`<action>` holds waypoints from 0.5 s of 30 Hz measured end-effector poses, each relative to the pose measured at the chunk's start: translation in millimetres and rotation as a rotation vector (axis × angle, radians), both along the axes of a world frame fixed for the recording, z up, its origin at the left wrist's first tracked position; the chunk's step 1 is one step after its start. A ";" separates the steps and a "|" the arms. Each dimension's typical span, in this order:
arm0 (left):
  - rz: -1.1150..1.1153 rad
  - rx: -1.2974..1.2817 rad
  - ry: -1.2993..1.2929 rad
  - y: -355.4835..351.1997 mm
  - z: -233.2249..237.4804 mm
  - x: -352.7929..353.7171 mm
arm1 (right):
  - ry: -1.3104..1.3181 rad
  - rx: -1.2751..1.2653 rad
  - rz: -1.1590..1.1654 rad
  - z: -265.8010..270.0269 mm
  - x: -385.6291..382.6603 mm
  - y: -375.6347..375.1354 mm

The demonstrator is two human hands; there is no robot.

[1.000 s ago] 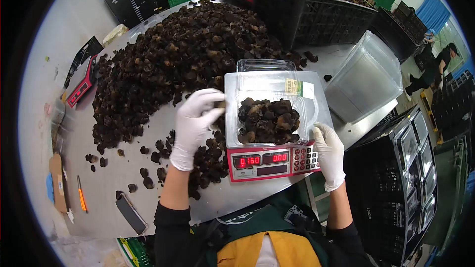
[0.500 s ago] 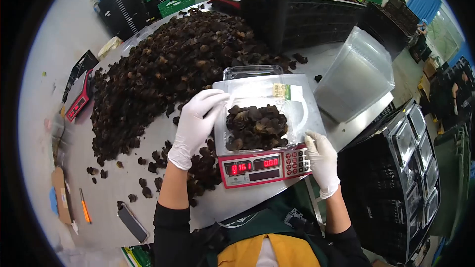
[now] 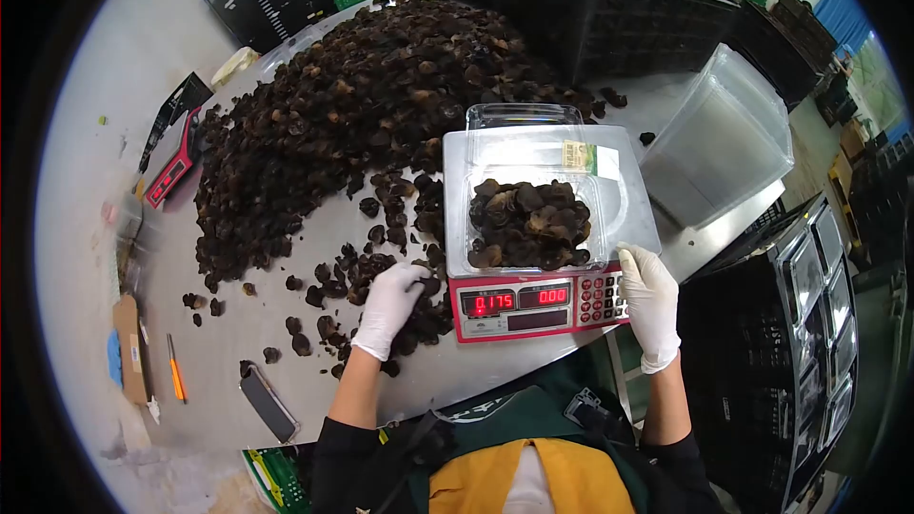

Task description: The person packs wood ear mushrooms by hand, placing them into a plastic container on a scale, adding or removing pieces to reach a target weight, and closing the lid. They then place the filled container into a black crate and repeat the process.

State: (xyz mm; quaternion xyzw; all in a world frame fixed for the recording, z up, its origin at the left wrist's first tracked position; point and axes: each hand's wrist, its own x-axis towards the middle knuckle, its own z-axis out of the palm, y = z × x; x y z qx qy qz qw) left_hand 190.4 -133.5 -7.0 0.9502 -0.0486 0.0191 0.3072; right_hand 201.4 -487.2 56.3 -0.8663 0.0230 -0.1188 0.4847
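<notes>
A red-and-silver digital scale (image 3: 624, 195) carries a clear plastic clamshell box (image 3: 486, 176) with its lid folded back. Dark wood ear mushrooms (image 3: 533, 224) fill the box's front part, and a label (image 3: 578, 155) shows behind them. The red display (image 3: 493, 302) reads 0.175 and 0.00. Left of the scale, my gloved left hand (image 3: 388, 309) is low over loose mushrooms (image 3: 367, 271), its fingers curled at a dark piece. My gloved right hand (image 3: 650, 300) grips the scale's front right edge beside the keypad, fingers closed; its fingertips are partly hidden.
A large heap of mushrooms (image 3: 333, 105) covers the table behind left. Stacked clear boxes (image 3: 728, 138) stand right of the scale, with a black crate (image 3: 609, 24) behind. Further black crates (image 3: 743, 343) rise at the right. An orange-handled tool (image 3: 177, 381) lies left, near a second scale (image 3: 171, 179).
My left hand has moved from the box's left side down to the loose mushrooms. The display rose from 0.161 to 0.175. My right hand stays at the scale's edge; the view has shifted.
</notes>
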 end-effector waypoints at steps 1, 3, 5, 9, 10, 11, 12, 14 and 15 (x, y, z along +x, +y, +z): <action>0.043 -0.095 -0.006 8.3 -5.8 -0.2 | 0.001 -0.002 -0.007 -1.1 -1.5 -1.2; 0.122 -0.097 -0.053 15.3 2.6 1.7 | -0.010 -0.026 -0.006 -3.9 -1.0 -2.9; 0.179 -0.323 -0.130 10.5 24.7 7.3 | 0.005 -0.014 -0.021 -2.3 -1.6 -2.1; 0.116 -0.555 -0.364 -30.9 82.8 26.4 | -0.026 -0.043 0.002 1.4 -0.7 5.2; 0.089 -0.517 -0.389 -39.8 91.0 31.1 | -0.046 -0.065 0.020 0.0 0.5 6.5; 0.061 -0.452 -0.451 -48.8 100.6 36.1 | -0.068 -0.088 0.034 -1.0 1.6 7.5; 0.020 -0.222 -0.545 -46.6 100.9 45.5 | -0.053 -0.097 0.026 -1.0 1.7 8.8; 0.024 0.166 -0.655 -48.7 110.9 62.8 | 0.005 -0.073 0.035 0.1 2.3 10.7; 0.069 0.206 -0.680 -46.9 106.4 76.7 | 0.104 -0.062 0.053 11.0 0.3 13.3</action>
